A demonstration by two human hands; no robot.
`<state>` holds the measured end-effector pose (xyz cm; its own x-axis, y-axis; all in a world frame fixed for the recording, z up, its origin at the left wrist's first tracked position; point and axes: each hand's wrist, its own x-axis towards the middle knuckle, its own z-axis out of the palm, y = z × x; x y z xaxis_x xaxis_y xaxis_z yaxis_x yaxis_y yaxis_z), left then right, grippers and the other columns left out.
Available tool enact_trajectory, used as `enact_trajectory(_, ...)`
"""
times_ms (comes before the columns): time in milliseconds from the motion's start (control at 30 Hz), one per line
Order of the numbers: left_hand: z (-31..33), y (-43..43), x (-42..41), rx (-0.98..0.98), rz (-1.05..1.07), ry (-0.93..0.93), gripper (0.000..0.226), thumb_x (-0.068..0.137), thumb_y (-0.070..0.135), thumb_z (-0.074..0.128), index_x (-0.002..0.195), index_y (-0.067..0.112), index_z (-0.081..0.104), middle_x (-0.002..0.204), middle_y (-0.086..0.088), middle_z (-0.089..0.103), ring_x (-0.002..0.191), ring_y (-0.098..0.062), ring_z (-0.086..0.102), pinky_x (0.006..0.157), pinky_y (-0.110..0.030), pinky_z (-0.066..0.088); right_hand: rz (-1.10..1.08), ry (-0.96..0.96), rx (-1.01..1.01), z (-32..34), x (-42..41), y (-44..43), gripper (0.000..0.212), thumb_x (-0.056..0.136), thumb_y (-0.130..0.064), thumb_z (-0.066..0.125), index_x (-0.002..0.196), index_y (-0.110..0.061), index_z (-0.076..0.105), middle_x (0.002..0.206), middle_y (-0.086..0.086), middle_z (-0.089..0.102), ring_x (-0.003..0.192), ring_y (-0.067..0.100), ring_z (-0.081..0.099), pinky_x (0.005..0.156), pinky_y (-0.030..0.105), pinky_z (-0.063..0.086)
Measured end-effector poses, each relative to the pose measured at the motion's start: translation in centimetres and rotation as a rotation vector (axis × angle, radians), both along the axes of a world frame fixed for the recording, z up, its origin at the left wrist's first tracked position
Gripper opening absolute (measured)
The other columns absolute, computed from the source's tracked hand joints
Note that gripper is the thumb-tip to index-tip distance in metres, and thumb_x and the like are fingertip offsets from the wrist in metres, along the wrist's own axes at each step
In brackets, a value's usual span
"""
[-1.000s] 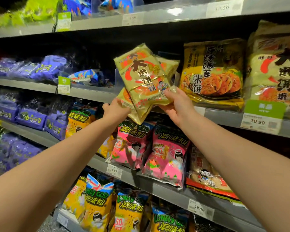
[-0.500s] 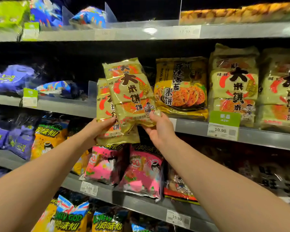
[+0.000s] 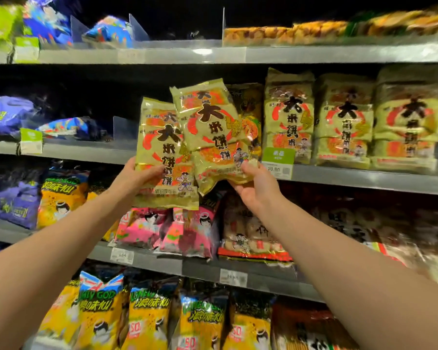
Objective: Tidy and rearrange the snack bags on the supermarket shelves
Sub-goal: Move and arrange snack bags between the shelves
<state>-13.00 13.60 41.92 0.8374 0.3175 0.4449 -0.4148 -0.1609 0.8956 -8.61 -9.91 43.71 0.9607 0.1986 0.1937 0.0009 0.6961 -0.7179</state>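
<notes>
While both packs are raised in front of the shelf rail [image 3: 364, 178], the left hand [image 3: 134, 179] grips the left rice-cracker bag [image 3: 162, 147] at its 8 o'clock edge, thumb [image 3: 154, 171] curled across the front and the other fingers hidden behind the pack. The right hand [image 3: 257, 192] grips the right rice-cracker bag [image 3: 213, 132] at its 5 o'clock corner, thumb on the front and fingers curled beneath. The right bag sits at 2 o'clock of the left bag and overlaps its right edge in front. Matching stocked bags [image 3: 344, 122] stand on the shelf at 3 o'clock.
</notes>
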Motion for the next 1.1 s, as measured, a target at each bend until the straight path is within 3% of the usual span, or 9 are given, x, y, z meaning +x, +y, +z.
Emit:
enact_trajectory(100, 0.5, -4.2, -1.4, 0.041, -0.065, -0.003, 0.012, 0.087, 0.02, 0.062, 0.089, 0.027, 0.052, 0.079, 0.003, 0.062, 0.072, -0.013, 0.058, 0.06, -0.029, 0.046, -0.058, -0.004, 0.01, 0.1, -1.7, -4.5, 0.034, 0.091, 0.005, 0.049, 0.122, -0.009, 0.048, 0.123, 0.017, 0.056, 0.103, 0.029, 0.057, 0.087, 0.045, 0.049)
enact_trajectory(200, 1.1, -8.7, -1.9, 0.047, -0.132, 0.034, 0.016, 0.08, 0.018, 0.066, 0.086, 0.025, 0.053, 0.068, 0.006, 0.065, 0.064, -0.011, 0.062, 0.061, -0.03, 0.05, -0.113, -0.004, 0.03, -0.1, -3.0, -9.3, 0.019, 0.092, 0.005, 0.049, 0.105, -0.008, 0.052, 0.116, 0.017, 0.056, 0.101, 0.03, 0.057, 0.083, 0.045, 0.049)
enact_trajectory(267, 1.1, -11.4, -1.5, 0.04, -0.181, 0.039, 0.024, 0.075, 0.019, 0.067, 0.095, 0.023, 0.054, 0.078, 0.001, 0.067, 0.07, -0.016, 0.063, 0.068, -0.036, 0.052, -0.152, -0.011, 0.032, -0.4, -3.7, -12.4, 0.018, 0.092, 0.004, 0.05, 0.104, -0.009, 0.052, 0.112, 0.016, 0.058, 0.097, 0.029, 0.059, 0.082, 0.044, 0.05)
enact_trajectory(333, 1.1, -14.2, -0.8, 0.009, -0.21, 0.049, 0.028, 0.083, 0.015, 0.064, 0.106, 0.021, 0.05, 0.091, -0.004, 0.064, 0.076, -0.02, 0.062, 0.075, -0.041, 0.052, -0.201, -0.031, 0.021, -0.7, -4.1, -15.3, 0.022, 0.092, 0.002, 0.05, 0.112, -0.008, 0.051, 0.113, 0.015, 0.058, 0.099, 0.028, 0.059, 0.085, 0.044, 0.05)
enact_trajectory(500, 1.4, -21.4, 1.2, 0.02, -0.239, 0.039, 0.035, 0.086, 0.012, 0.061, 0.115, 0.02, 0.045, 0.09, 0.001, 0.061, 0.077, -0.012, 0.06, 0.058, -0.028, 0.048, -0.329, -0.095, 0.022, -1.3, -4.7, -23.0, 0.013, 0.094, -0.001, 0.047, 0.103, -0.007, 0.054, 0.115, 0.015, 0.058, 0.102, 0.028, 0.059, 0.08, 0.041, 0.053)
enact_trajectory(600, 1.5, -24.7, 2.4, 0.024, -0.276, 0.042, 0.038, 0.085, 0.012, 0.062, 0.118, 0.021, 0.045, 0.092, 0.002, 0.063, 0.078, -0.01, 0.06, 0.058, -0.027, 0.046, -0.414, -0.117, 0.015, -1.5, -5.0, -27.1, 0.011, 0.095, -0.002, 0.046, 0.099, -0.009, 0.054, 0.108, 0.012, 0.059, 0.098, 0.024, 0.06, 0.075, 0.036, 0.053)
enact_trajectory(867, 2.7, -31.2, 6.6, 0.075, -0.327, 0.097, 0.067, 0.082, 0.021, 0.068, 0.14, 0.019, 0.034, 0.11, -0.004, 0.063, 0.097, -0.016, 0.059, 0.083, -0.038, 0.051, -0.504, -0.077, 0.145, -1.8, -2.7, -33.7, 0.013, 0.096, -0.001, 0.044, 0.101, -0.009, 0.053, 0.11, 0.012, 0.059, 0.098, 0.025, 0.06, 0.069, 0.035, 0.052)
enact_trajectory(967, 4.0, -33.0, 7.6, 0.083, -0.352, 0.084, 0.059, 0.084, 0.018, 0.064, 0.137, 0.018, 0.039, 0.101, 0.0, 0.063, 0.087, -0.011, 0.059, 0.071, -0.028, 0.045, -0.487, -0.083, 0.196, -0.7, -1.1, -34.8, 0.016, 0.096, -0.001, 0.043, 0.11, -0.006, 0.051, 0.111, 0.013, 0.06, 0.095, 0.025, 0.061, 0.068, 0.035, 0.052)
enact_trajectory(1100, 6.1, -34.7, 8.7, 0.029, -0.318, 0.029, 0.074, 0.088, 0.019, 0.061, 0.148, 0.02, 0.019, 0.111, 0.002, 0.055, 0.087, -0.009, 0.047, 0.095, -0.031, 0.031, -0.466, -0.13, 0.143, 1.3, 2.0, -35.8, 0.033, 0.097, -0.002, 0.042, 0.13, -0.003, 0.042, 0.128, 0.016, 0.054, 0.106, 0.029, 0.059, 0.064, 0.034, 0.054)
